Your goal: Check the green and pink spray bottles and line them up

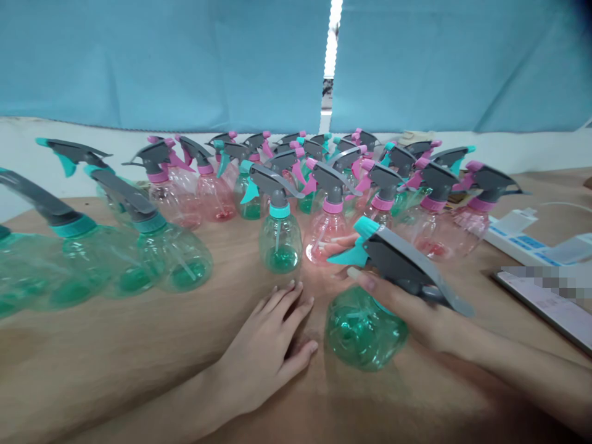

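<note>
My right hand (402,308) grips a green spray bottle (363,333) around its neck, below the grey head with its turquoise trigger and nozzle. The bottle is tilted, its rounded base toward me; whether it touches the table I cannot tell. My left hand (282,333) lies flat on the wooden table (185,357), fingers slightly apart, nothing in it. Just beyond its fingertips stands another green spray bottle (280,240) with a turquoise collar. Beside that one is a pink spray bottle (329,228), partly behind the right hand's fingers.
Several green bottles (176,253) stand in a row at the left. Many pink and green spray bottles (215,194) crowd the back. At the right are a white power strip (518,240) and a flat device (550,302). Blue curtains (161,61) hang behind.
</note>
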Motion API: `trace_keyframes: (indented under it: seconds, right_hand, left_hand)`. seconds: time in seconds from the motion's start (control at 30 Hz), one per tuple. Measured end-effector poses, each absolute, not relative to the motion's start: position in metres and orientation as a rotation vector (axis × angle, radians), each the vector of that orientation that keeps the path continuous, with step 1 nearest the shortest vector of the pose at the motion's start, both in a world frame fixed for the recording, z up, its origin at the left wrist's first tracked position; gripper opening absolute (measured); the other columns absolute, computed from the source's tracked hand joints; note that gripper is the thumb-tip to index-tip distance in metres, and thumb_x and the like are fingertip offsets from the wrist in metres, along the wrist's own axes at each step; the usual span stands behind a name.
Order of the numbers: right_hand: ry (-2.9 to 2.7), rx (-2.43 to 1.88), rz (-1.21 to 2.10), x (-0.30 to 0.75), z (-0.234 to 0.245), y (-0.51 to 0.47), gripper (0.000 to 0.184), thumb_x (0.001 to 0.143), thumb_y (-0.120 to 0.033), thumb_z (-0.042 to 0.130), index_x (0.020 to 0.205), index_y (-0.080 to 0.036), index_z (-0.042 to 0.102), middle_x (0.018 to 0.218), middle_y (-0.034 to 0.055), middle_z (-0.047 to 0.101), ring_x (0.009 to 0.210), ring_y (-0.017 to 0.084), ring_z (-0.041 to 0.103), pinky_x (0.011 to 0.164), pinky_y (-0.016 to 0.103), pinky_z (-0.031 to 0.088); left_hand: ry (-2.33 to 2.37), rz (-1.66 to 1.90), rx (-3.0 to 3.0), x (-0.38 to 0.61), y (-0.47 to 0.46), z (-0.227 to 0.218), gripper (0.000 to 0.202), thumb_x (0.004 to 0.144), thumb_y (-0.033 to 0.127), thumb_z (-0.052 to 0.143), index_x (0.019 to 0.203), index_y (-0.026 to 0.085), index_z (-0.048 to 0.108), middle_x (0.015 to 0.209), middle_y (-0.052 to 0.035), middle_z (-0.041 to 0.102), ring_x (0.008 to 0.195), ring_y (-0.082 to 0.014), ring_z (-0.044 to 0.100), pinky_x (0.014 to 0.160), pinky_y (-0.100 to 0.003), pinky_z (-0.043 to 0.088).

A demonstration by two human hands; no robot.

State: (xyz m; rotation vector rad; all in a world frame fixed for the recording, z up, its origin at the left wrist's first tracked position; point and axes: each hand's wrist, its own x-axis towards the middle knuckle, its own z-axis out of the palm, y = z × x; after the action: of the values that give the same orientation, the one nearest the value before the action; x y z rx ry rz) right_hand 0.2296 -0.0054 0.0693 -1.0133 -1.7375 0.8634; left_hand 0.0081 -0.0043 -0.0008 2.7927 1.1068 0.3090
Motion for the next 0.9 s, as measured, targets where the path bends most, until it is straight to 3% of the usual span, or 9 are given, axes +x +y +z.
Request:
trace_keyframes:
  seconds: [0.17, 0.57, 0.9]
  right_hand:
    - [-1.743, -1.062, 0.823, 0.231, 0.069, -0.006, 0.014, 0.086, -0.033, 0.059, 0.092, -0.028, 0.070, 0.076, -0.0023, 0.072, 0.064, 0.015, 0.066, 0.055, 0.024, 0.054]
    - [-1.756, -1.051, 0.867, 0.233, 0.071, -0.008, 0.014, 0.089, -0.035, 0.056, 0.085, -0.027, 0.067, 0.071, -0.0027, 0.065, 0.058, 0.012, 0.058, 0.054, 0.022, 0.050]
    - [-1.678, -1.145, 0.988, 0.253, 0.043, -0.005, 0.016, 0.092, -0.034, 0.051, 0.083, -0.023, 0.059, 0.080, 0.0002, 0.062, 0.075, 0.017, 0.061, 0.071, 0.030, 0.053]
  left_hand:
    - [1.100, 0.303, 2.790, 0.009, -0.004, 0.000, 0.052, 0.095, 0.038, 0.050, 0.139, 0.012, 0.041, 0.146, -0.0155, 0.039, 0.136, -0.0291, 0.032, 0.107, -0.048, 0.033]
    - [1.106, 0.309, 2.795, 0.009, -0.004, -0.002, 0.052, 0.094, 0.038, 0.051, 0.139, 0.013, 0.042, 0.146, -0.0148, 0.041, 0.135, -0.0294, 0.034, 0.106, -0.048, 0.034]
    - [1.104, 0.303, 2.805, 0.008, -0.003, 0.000, 0.052, 0.095, 0.039, 0.050, 0.138, 0.012, 0.042, 0.146, -0.0144, 0.040, 0.135, -0.0292, 0.033, 0.106, -0.048, 0.034]
